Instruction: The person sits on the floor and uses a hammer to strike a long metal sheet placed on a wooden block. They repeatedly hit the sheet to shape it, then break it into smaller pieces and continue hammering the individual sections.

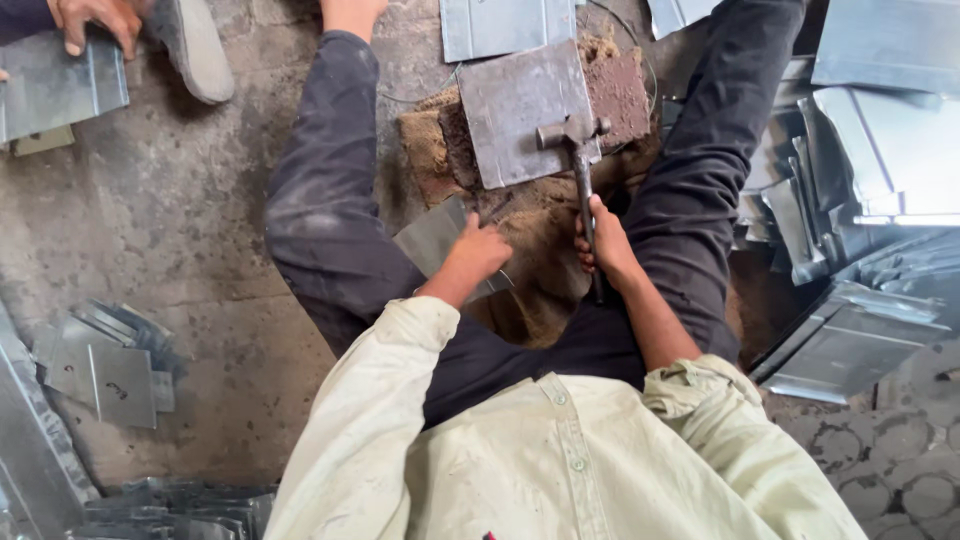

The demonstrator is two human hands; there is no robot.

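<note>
**Hammer at rest on the block, sheet piece in the other hand**

Here you sit on the grey concrete floor [200, 200] with your legs spread, so that the square, dull grey steel plate [520, 105] set in a bed of brown earth lies between them, within easy reach of both arms. Your right hand [605, 245] is clenched around the lower part of the dark shaft of the steel-headed hammer [575, 135]; its head lies on the near edge of the plate, shaft pointing back at you, which looks like a resting pose more than a raised one. Your left hand [478, 252] lies on a small, flat, grey sheet-metal piece [432, 235] just short of the plate, beside your left thigh. The fingers are curled over its near edge, apparently gripping it, though the fingertips are hidden.

More cut sheet pieces [110, 365] lie stacked by your left side, and longer folded galvanised sections [870, 150] are heaped to your right, both near at hand. At the top left another person's hand [95, 20] holds a further sheet.
</note>
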